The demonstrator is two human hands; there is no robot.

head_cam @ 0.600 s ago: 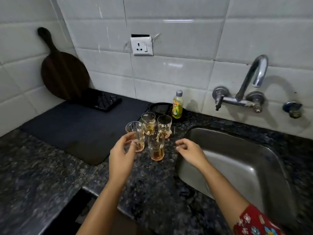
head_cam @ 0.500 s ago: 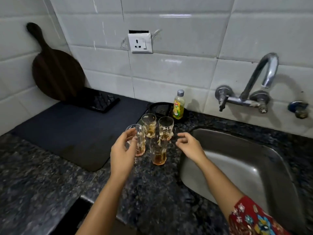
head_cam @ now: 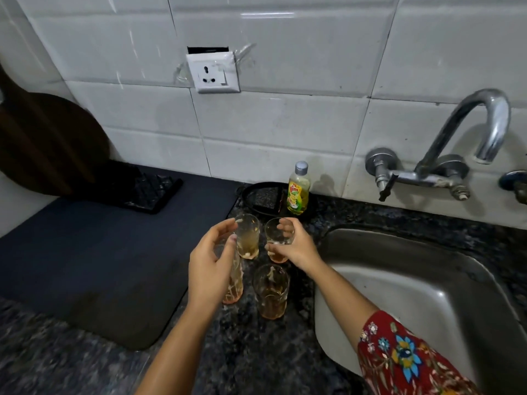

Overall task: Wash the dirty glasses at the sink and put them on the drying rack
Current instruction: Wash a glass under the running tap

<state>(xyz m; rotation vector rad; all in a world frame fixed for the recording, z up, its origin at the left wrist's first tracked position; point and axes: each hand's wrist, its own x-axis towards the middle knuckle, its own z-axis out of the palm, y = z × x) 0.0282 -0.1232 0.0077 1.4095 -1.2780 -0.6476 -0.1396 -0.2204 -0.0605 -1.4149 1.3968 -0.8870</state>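
Four dirty glasses with brownish dregs stand on the dark granite counter left of the sink (head_cam: pixel 427 283). My left hand (head_cam: pixel 209 266) curls round the upper part of the front-left glass (head_cam: pixel 235 283), hiding most of it; its fingertips come close to the back-left glass (head_cam: pixel 248 238). My right hand (head_cam: pixel 296 248) grips the back-right glass (head_cam: pixel 278 238), fingers behind it and thumb in front. The front-right glass (head_cam: pixel 271 292) stands untouched. All of them rest on the counter.
A dark drying mat (head_cam: pixel 99 252) covers the counter at left, with a black grid rack (head_cam: pixel 148 192) and a round wooden board (head_cam: pixel 42 143) at its back. A dish-soap bottle (head_cam: pixel 298 189) stands by a black holder (head_cam: pixel 263 198). The tap (head_cam: pixel 484 124) arches over the sink.
My right hand has moved from hovering open beside the front glass to the back-right glass and closed round it. My left hand stays at the front-left glass. The view has come closer.
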